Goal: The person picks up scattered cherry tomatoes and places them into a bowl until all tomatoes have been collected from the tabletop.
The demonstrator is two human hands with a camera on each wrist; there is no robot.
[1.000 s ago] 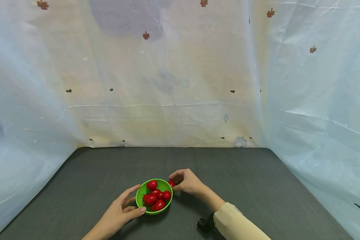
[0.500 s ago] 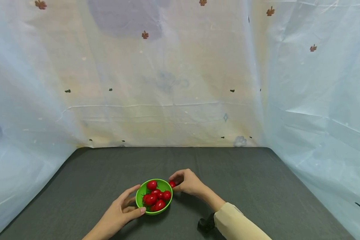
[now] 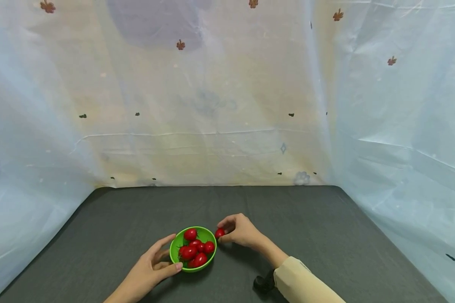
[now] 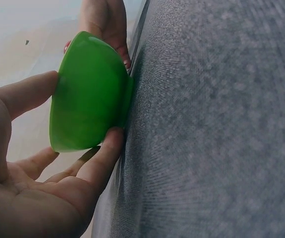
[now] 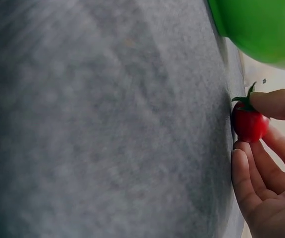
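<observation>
A green bowl with several red cherry tomatoes in it stands on the dark cloth. My left hand holds the bowl from its left side, thumb at the near rim and fingers round the far side. In the left wrist view, fingertips touch the outer wall of the bowl. Just right of the bowl, my right hand pinches a single cherry tomato between thumb and fingers. The right wrist view shows this cherry tomato with its green stem by the thumb, low at the cloth.
A dark grey cloth covers the table. Pale patterned plastic sheeting closes it in at the back and both sides. A black object sits at the right wrist beside a cream sleeve.
My right hand has shifted slightly right with the cherry tomato, which now shows more fully beside the bowl. The left hand keeps its hold on the bowl. The head view has turned a little.
</observation>
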